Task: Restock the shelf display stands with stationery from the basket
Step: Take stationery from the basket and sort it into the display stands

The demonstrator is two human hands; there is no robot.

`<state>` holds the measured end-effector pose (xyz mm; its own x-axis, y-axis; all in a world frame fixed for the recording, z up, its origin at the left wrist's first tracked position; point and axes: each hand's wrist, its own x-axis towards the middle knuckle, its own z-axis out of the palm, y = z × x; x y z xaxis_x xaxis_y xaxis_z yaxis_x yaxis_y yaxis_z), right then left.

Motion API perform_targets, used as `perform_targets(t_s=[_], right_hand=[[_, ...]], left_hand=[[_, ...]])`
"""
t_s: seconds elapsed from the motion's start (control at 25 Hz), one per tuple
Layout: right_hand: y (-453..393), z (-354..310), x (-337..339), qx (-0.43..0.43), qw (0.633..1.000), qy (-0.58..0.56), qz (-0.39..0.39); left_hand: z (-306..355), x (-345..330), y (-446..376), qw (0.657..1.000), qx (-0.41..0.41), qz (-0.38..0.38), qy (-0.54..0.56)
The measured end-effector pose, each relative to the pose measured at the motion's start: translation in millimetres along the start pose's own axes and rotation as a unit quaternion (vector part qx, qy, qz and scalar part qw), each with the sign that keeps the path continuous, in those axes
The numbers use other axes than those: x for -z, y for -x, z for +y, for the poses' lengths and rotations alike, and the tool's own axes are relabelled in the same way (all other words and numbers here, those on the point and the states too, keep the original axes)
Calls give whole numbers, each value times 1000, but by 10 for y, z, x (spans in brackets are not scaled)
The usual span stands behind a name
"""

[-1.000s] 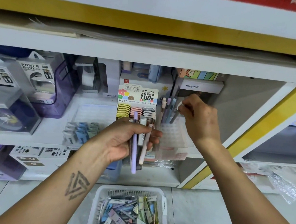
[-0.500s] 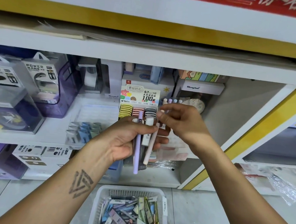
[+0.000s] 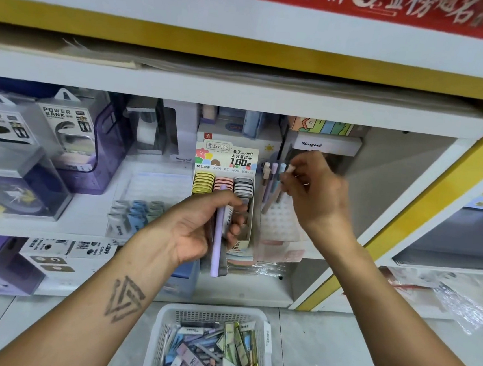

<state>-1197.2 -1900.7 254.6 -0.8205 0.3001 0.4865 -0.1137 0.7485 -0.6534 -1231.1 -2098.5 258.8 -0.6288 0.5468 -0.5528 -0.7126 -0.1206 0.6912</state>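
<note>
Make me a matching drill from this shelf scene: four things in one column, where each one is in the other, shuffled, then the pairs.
Things:
1. purple pen
2. white basket
3. power bank box
4. pale pen

Places:
A. on the floor below the shelves
B. pinched in the right hand by the pen stand
C. on the shelf, far left
D. gripped in the left hand

Pairs: 1-D, 2-A, 3-C, 4-B

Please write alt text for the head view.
A right hand slots a pen into a clear shelf stand while the left hand grips a lilac pen. A white basket of stationery sits below.
</note>
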Motion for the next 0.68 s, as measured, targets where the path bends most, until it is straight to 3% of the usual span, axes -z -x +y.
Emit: perform_targets(t_s=[0.36,0.52,0.68], right_hand=[[1,54,-119,28,999,29,-5],[13,67,-156,45,997,45,-51],[22,22,-168,97,986,130,-49]], left_hand=[[7,25,9,999,-30,-32,1],[-5,47,0,998,-42,-40,-11],[-19,43,-1,997,-61,-53,-17]])
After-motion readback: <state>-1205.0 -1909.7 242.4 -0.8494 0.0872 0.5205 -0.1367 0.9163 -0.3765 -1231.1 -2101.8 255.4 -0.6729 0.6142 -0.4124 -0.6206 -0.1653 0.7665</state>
